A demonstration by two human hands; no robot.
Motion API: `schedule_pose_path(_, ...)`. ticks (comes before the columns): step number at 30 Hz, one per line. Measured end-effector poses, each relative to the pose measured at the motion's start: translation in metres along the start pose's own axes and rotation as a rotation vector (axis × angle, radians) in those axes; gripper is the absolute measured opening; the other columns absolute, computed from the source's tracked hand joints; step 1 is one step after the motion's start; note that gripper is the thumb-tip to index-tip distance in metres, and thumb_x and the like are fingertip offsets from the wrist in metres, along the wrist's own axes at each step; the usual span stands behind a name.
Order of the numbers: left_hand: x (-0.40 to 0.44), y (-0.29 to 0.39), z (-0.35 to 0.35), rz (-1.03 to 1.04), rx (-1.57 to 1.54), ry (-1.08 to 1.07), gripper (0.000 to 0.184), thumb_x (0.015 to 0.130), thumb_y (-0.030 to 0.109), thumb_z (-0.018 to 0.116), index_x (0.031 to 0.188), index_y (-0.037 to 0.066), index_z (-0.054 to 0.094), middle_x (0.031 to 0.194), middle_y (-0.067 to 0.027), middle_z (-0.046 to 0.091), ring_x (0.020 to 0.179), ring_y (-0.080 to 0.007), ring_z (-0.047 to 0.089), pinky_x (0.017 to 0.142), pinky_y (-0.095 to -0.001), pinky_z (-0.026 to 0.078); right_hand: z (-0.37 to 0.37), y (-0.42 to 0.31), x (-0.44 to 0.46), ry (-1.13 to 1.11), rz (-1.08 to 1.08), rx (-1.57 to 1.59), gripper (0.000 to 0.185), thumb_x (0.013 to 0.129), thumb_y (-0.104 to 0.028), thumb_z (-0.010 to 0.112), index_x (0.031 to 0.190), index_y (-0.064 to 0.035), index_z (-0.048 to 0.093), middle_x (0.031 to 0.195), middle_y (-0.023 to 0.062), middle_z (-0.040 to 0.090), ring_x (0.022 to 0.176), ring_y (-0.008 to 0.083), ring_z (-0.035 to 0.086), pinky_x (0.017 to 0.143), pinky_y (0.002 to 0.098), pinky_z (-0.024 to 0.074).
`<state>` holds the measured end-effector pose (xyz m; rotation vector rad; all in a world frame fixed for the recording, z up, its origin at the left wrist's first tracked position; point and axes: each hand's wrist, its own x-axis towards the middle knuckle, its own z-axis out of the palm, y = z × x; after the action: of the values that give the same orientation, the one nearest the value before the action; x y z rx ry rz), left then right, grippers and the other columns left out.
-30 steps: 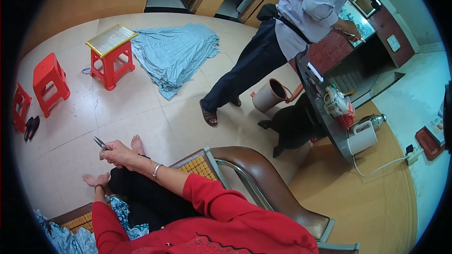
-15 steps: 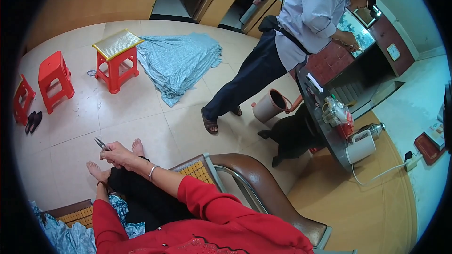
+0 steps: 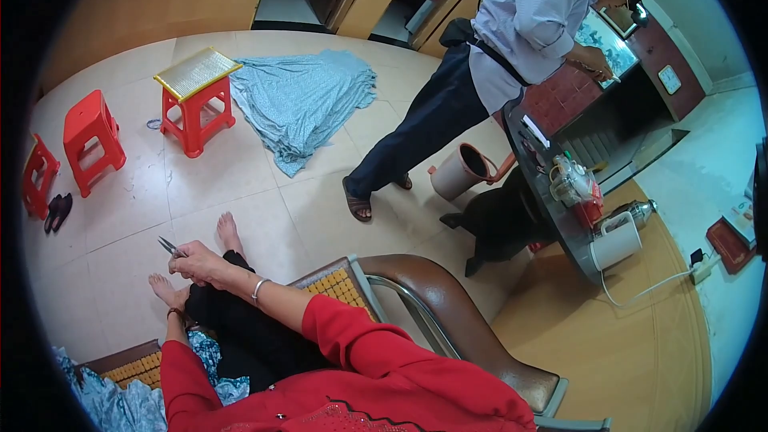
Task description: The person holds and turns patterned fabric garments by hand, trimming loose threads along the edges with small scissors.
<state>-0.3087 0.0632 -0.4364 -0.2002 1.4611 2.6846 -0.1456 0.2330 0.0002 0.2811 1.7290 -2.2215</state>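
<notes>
1. Floor [image 3: 232, 184]: pale tiles; the blue cloth [image 3: 308, 100] lies in a loose heap toward its far edge, touching or just beside the tray-topped stool [image 3: 192, 112]. Two more red stools stand toward the left edge.
2. Person [image 3: 472, 72]: stands beside the surface [image 3: 570, 234], head bent over a small item in both hands.
3. Surface: the white kettle [image 3: 618, 242] stands at its near end, with a glass pot [image 3: 568, 180] farther along.
4. Chair [image 3: 432, 288]: brown padded arm, just beside the wearer's red right sleeve.
5. Right hand [image 3: 202, 262]: fingers closed around the snips, above the black trousers.
6. Left hand [image 3: 179, 302]: low, near the left foot; its fingers are too hidden to tell how far open they are or whether they hold anything.
7. Snips [image 3: 169, 246]: tips point away from the wearer, slightly parted, touching nothing visible. This looks like a pause between cuts; using them calls for steady aim, then a squeeze.
</notes>
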Motion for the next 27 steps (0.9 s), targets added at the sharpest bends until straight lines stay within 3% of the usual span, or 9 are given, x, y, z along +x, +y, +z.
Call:
schedule_pose_path(3, -0.048, 0.066, 0.057, -0.256, -0.222, 0.200, 0.098, 0.071, 0.074, 0.025, 0.140, 0.008, 0.003, 0.147, -0.0075, 0.006, 0.135, -0.0237, 0.008, 0.110, -0.0406, 0.000, -0.002, -0.001, -0.001, 0.010, -0.002, 0.003, 0.009, 0.075, -0.013, 0.055, 0.070, -0.0063, 0.053, 0.052, -0.0011, 0.041, 0.037, 0.0055, 0.026, 0.032, 0.0190, 0.0184)
schedule_pose_path(4, -0.044, 0.064, 0.055, -0.256, -0.223, 0.198, 0.098, 0.071, 0.074, 0.025, 0.140, 0.008, 0.003, 0.147, -0.0075, 0.006, 0.135, -0.0237, 0.008, 0.110, -0.0406, 0.000, -0.002, -0.001, 0.001, 0.011, -0.004, 0.003, 0.009, 0.075, -0.013, 0.055, 0.070, -0.0063, 0.053, 0.052, -0.0011, 0.041, 0.037, 0.0055, 0.026, 0.032, 0.0190, 0.0184)
schedule_pose_path(8, -0.042, 0.046, 0.033, -0.128, -0.133, 0.101, 0.095, 0.070, 0.063, 0.036, 0.140, 0.007, 0.002, 0.147, -0.0097, 0.006, 0.135, -0.0245, 0.009, 0.110, -0.0392, 0.002, 0.000, 0.004, 0.007, -0.003, 0.008, -0.030, 0.008, 0.075, -0.013, 0.054, 0.069, -0.0069, 0.053, 0.052, -0.0012, 0.041, 0.037, 0.0054, 0.026, 0.033, 0.0190, 0.0182)
schedule_pose_path(12, 0.018, 0.021, 0.064, -0.003, -0.057, 0.009, 0.094, 0.070, 0.051, 0.046, 0.139, 0.005, 0.002, 0.146, -0.0119, 0.006, 0.134, -0.0254, 0.011, 0.110, -0.0378, 0.005, -0.001, 0.003, 0.007, 0.005, 0.012, -0.042, 0.008, 0.075, -0.013, 0.054, 0.069, -0.0070, 0.053, 0.052, -0.0012, 0.041, 0.038, 0.0054, 0.026, 0.033, 0.0192, 0.0183)
schedule_pose_path(13, -0.025, 0.021, 0.003, 0.029, -0.037, -0.012, 0.094, 0.070, 0.048, 0.048, 0.139, 0.005, 0.001, 0.146, -0.0125, 0.006, 0.134, -0.0256, 0.012, 0.110, -0.0374, 0.006, 0.000, 0.002, 0.007, 0.006, 0.013, -0.044, 0.008, 0.075, -0.013, 0.054, 0.069, -0.0070, 0.053, 0.052, -0.0012, 0.041, 0.038, 0.0054, 0.025, 0.033, 0.0193, 0.0183)
schedule_pose_path(18, -0.009, -0.003, -0.008, 0.195, 0.056, -0.124, 0.097, 0.070, 0.034, 0.061, 0.139, 0.003, 0.000, 0.145, -0.0152, 0.006, 0.133, -0.0267, 0.014, 0.110, -0.0356, 0.009, 0.003, 0.002, 0.008, -0.008, 0.022, -0.048, 0.009, 0.076, -0.013, 0.054, 0.069, -0.0069, 0.053, 0.052, -0.0012, 0.040, 0.038, 0.0054, 0.026, 0.033, 0.0194, 0.0183)
schedule_pose_path(23, -0.057, 0.012, -0.021, 0.287, 0.223, -0.099, 0.092, 0.073, 0.031, 0.060, 0.139, 0.004, 0.001, 0.144, -0.0163, 0.008, 0.132, -0.0271, 0.016, 0.109, -0.0363, 0.013, 0.003, 0.003, 0.007, 0.011, -0.006, -0.052, 0.010, 0.076, -0.013, 0.054, 0.068, -0.0069, 0.052, 0.052, -0.0009, 0.041, 0.039, 0.0056, 0.027, 0.034, 0.0192, 0.0190)
schedule_pose_path(25, -0.061, 0.021, 0.000, 0.332, 0.309, -0.086, 0.090, 0.074, 0.029, 0.060, 0.139, 0.004, 0.002, 0.144, -0.0168, 0.009, 0.132, -0.0273, 0.017, 0.108, -0.0367, 0.015, 0.004, 0.005, 0.010, 0.002, -0.017, -0.067, 0.010, 0.076, -0.013, 0.054, 0.068, -0.0068, 0.052, 0.052, -0.0008, 0.041, 0.039, 0.0057, 0.027, 0.034, 0.0191, 0.0193)
schedule_pose_path(27, -0.056, 0.043, 0.064, 0.375, 0.397, -0.071, 0.088, 0.076, 0.027, 0.059, 0.139, 0.005, 0.002, 0.143, -0.0174, 0.010, 0.132, -0.0275, 0.018, 0.107, -0.0371, 0.017, 0.003, 0.013, 0.016, -0.010, -0.038, -0.093, 0.011, 0.076, -0.013, 0.054, 0.067, -0.0068, 0.052, 0.052, -0.0006, 0.042, 0.040, 0.0059, 0.028, 0.034, 0.0190, 0.0197)
